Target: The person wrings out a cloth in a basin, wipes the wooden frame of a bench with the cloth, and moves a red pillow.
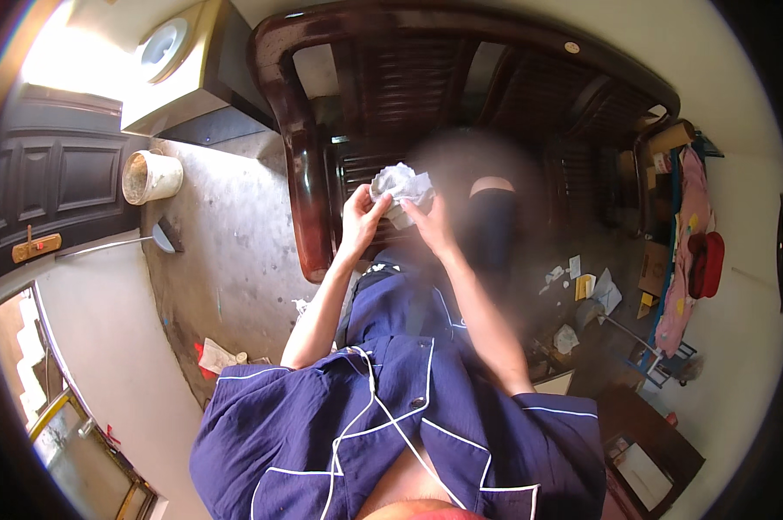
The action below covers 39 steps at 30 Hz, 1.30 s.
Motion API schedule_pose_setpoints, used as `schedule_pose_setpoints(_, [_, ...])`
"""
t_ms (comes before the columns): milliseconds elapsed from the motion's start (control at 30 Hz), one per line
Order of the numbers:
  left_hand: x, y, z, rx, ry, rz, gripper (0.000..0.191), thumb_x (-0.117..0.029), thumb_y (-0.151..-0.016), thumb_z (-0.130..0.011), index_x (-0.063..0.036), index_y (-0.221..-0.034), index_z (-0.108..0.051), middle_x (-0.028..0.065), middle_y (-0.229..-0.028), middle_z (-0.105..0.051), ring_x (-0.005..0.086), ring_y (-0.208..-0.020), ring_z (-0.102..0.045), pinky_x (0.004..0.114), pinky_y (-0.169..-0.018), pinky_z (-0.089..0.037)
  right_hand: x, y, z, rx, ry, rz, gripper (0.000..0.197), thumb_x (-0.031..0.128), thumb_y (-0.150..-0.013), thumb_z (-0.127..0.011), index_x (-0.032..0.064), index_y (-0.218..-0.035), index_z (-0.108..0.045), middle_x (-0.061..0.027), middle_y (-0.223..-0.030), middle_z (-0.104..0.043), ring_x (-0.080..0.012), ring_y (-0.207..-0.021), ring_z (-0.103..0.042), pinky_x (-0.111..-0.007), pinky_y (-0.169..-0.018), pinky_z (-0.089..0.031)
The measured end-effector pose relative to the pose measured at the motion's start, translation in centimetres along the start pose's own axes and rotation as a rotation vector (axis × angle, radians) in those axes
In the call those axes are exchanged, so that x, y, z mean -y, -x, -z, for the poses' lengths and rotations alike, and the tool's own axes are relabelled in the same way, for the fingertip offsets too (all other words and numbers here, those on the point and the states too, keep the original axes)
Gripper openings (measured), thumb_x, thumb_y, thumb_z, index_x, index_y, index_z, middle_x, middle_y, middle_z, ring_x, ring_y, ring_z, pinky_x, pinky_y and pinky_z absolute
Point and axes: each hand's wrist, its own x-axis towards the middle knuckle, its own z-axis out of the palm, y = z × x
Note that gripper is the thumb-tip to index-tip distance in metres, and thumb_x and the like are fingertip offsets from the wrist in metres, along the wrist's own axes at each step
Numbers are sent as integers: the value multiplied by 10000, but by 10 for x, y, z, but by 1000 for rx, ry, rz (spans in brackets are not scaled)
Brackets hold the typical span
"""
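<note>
Both hands hold a crumpled white cloth [401,185] out in front of my body. My left hand [363,214] grips its left edge, with the thumb on the near side. On the right edge, my right hand [433,221] pinches the cloth with thumb and fingers. A paler fold hangs down between the thumbs. The far fingertips of both hands are hidden behind the cloth. Beneath and beyond the hands is the slatted seat of a dark, glossy wooden bench [404,78]. A hazy smudge blurs the view right of the cloth.
On the left stand a dirty white bucket [164,177], a long-handled dustpan [165,235] and a dark panelled door [73,169]. A boxy appliance [190,71] sits beside the bench. Paper scraps [585,286] litter the floor at right, near a pink patterned cloth [680,312] on a blue frame.
</note>
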Motion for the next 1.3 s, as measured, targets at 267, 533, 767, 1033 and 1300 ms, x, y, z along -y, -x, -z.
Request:
schedule_pose_setpoints(267, [-20, -55, -33, -171, -234, -218, 172, -176, -957, -706, -18, -1002, -655, -53, -712, -557, 21, -631, -455, 216, -543, -362, 24, -57, 15, -135, 204, 113, 394, 242, -872, -786, -5, -1117, -600, -195, -975, -719, -320, -909, -711, -388, -784, -532])
schedule_pose_setpoints(533, [-61, -155, -68, -426, -383, -362, 274, -141, -985, -668, 12, -1199, -593, 36, -993, -649, 90, -876, -580, 243, -759, -488, 49, -186, 18, -40, 133, 182, 315, 189, -903, -731, -7, -1103, -586, -217, -973, -710, -356, -918, -711, -404, -760, -530])
schedule_pose_setpoints(767, [-98, -285, -96, -578, -799, -811, 547, 38, -964, -559, 31, -1481, -382, 216, -1573, -371, 328, -1438, -404, 398, -1159, -338, 47, -358, -3, -60, 25, 296, 303, 186, -887, -733, -12, -1060, -582, -216, -951, -701, -408, -916, -685, -440, -764, -511])
schedule_pose_setpoints(1033, [-73, -367, -110, -261, -1233, -947, 602, -27, -895, -592, -37, -1481, -454, 165, -1582, -375, 338, -1478, -330, 501, -1182, -288, 55, -374, 34, -107, 111, 184, 276, 121, -884, -718, -32, -1065, -577, -266, -1082, -661, -424, -1073, -618, -509, -919, -457])
schedule_pose_setpoints(1300, [-78, -402, -175, -82, -1456, -1073, 592, -187, -949, -534, -45, -1512, -414, 105, -1620, -329, 256, -1491, -317, 410, -1215, -260, 21, -382, 97, -129, 728, 640, 737, -53, -930, -545, 144, -1588, -280, -266, -1592, -253, -468, -1463, -268, -518, -1180, -297])
